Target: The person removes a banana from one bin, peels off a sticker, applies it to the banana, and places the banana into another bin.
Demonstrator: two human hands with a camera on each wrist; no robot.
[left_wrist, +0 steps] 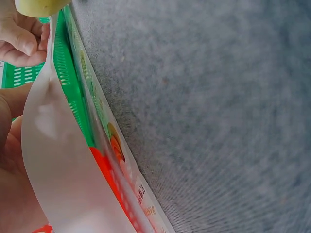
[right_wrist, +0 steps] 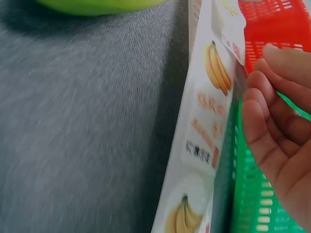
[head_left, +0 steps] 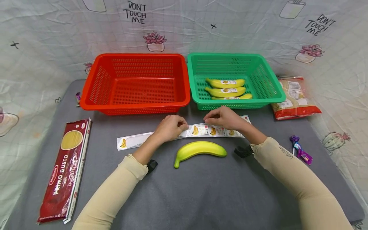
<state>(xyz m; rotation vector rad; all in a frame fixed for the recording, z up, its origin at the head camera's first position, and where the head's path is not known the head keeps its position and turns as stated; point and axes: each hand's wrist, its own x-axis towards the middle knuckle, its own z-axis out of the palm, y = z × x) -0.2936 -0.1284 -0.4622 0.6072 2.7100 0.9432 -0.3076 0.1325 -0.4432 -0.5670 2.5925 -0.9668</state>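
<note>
My left hand point(head_left: 171, 127) pinches the upper edge of a long white strip of banana stickers point(head_left: 219, 131), which slants across the table. In the left wrist view the strip's pale backing point(left_wrist: 63, 145) bows out beside the fingers. My right hand point(head_left: 222, 117) is just above the strip's back edge. Its fingers point(right_wrist: 260, 116) are loosely curled with nothing seen between them, and the lifted corner of a sticker point(right_wrist: 234, 34) stands close to the thumb tip. In front of the strip lies a yellow banana point(head_left: 199, 150) with a greenish stem, bearing no sticker on its visible side.
Behind the strip stand a red basket point(head_left: 135, 108) and a green basket point(head_left: 235, 104); the green one holds stickered bananas point(head_left: 225, 83). At left lies a spaghetti pack point(head_left: 64, 169). At right are a clear-and-red food bag point(head_left: 296, 97) and purple-wrapped sweets point(head_left: 300, 150).
</note>
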